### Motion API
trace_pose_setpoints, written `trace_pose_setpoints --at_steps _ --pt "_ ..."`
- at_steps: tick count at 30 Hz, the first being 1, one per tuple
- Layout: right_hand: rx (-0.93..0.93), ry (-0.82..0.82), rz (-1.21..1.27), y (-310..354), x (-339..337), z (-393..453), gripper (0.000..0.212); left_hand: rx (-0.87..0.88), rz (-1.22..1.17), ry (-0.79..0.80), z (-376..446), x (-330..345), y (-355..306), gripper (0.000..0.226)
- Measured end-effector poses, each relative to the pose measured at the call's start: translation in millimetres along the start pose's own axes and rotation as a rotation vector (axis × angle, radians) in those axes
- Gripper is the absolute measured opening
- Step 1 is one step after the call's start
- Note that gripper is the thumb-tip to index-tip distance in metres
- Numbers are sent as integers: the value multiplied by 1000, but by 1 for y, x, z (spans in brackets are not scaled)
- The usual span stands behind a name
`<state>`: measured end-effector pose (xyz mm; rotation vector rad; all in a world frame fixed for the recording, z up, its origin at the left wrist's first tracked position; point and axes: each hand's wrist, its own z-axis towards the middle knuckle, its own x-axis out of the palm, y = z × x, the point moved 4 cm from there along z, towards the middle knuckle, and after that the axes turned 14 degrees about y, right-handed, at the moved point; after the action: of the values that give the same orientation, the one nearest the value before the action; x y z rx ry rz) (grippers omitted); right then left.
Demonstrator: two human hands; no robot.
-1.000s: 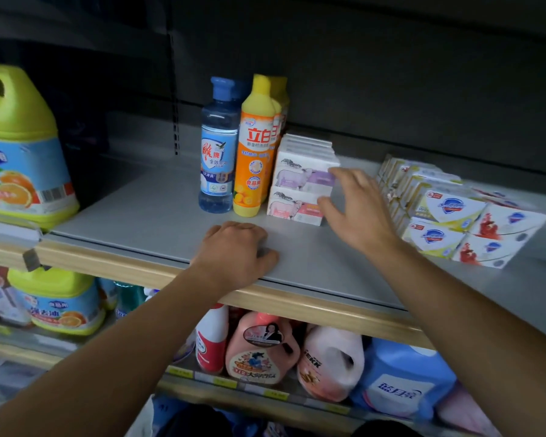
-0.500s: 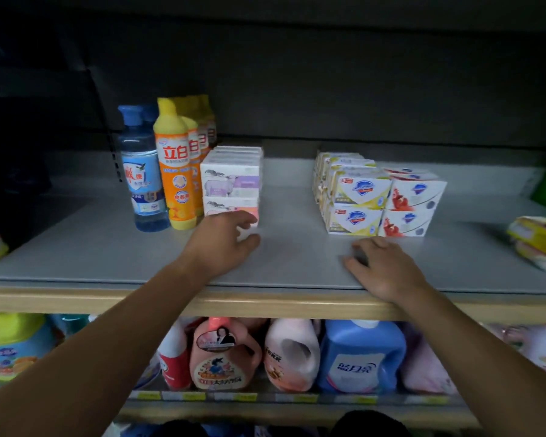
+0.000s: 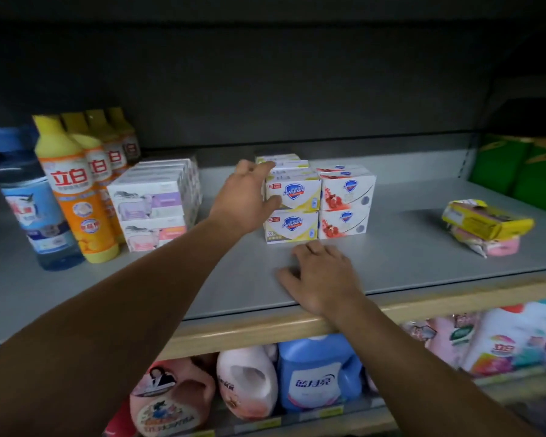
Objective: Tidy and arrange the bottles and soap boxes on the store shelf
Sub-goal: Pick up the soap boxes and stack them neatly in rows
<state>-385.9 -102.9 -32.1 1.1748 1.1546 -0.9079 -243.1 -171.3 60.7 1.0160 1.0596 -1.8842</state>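
A: While right hand (image 3: pixel 320 279) rests flat on shelf (image 3: pixel 423 266), prob. bracing, what's left hand (image 3: pixel 245 201) doing?
B: Fingers spread against yellow soap boxes (image 3: pixel 292 209) mid-shelf, prob. to square the stack w/ the red boxes (image 3: pixel 344 203).

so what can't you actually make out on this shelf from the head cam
- How many Safeguard boxes sit in the rows behind: the front boxes and the left hand hide them.
- Blue bottle: motion blur makes its label unreadable.
- Green packs: dark, and cut off by the right edge.
- Yellow wrapped pack: print too blurred to read.
- What, if anything, lies under the right hand, resting palm-down on the shelf.
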Motion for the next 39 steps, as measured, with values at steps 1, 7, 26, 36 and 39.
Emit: trace_pose_setpoints --at_steps 1,7,26,36,39 --pt "-1 -4 1 0 0 0 53 -12 59 31 6 3 -2 73" --pt "-14 -15 20 -2 0 1 51 -8 325 -21 12 18 -5 63" --pt "-119 -74 277 6 -8 2 57 -40 -454 -126 -115 -23 66 50" --pt "-592 39 571 114 6 23 90 -137 -1068 45 -152 -24 133 30" --pt "-550 -4 707 122 10 28 78 -125 -1241 7 -151 -18 141 28"
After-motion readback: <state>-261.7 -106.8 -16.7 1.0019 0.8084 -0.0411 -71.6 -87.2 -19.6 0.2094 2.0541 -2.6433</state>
